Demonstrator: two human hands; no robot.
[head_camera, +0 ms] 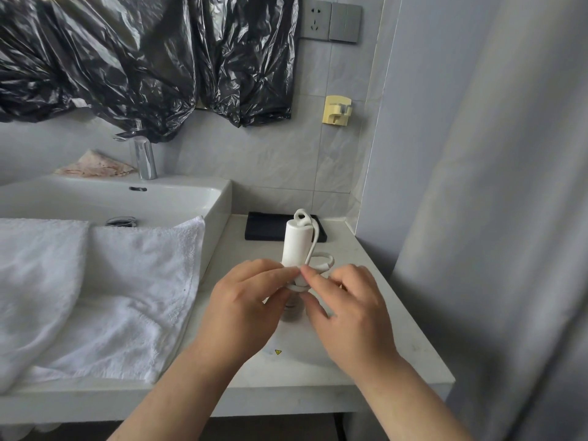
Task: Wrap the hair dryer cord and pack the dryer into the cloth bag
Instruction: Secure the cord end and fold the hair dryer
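Observation:
A white hair dryer [296, 243] is held above the counter, its handle pointing up and away from me, the head hidden behind my hands. Its white cord [322, 260] runs down the handle's right side and loops out to the right. My left hand [245, 310] grips the dryer's lower part, fingers curled over cord turns. My right hand [343, 308] pinches the cord against the dryer with thumb and fingertips. A flat black item [265, 230], possibly the cloth bag, lies on the counter behind the dryer.
A white towel [95, 291] drapes over the sink [178, 198] at left. The marble counter [375, 345] ends at a front edge near me. A grey curtain [493, 218] hangs at right. On the wall are a yellow holder [337, 110] and black plastic sheeting [143, 58].

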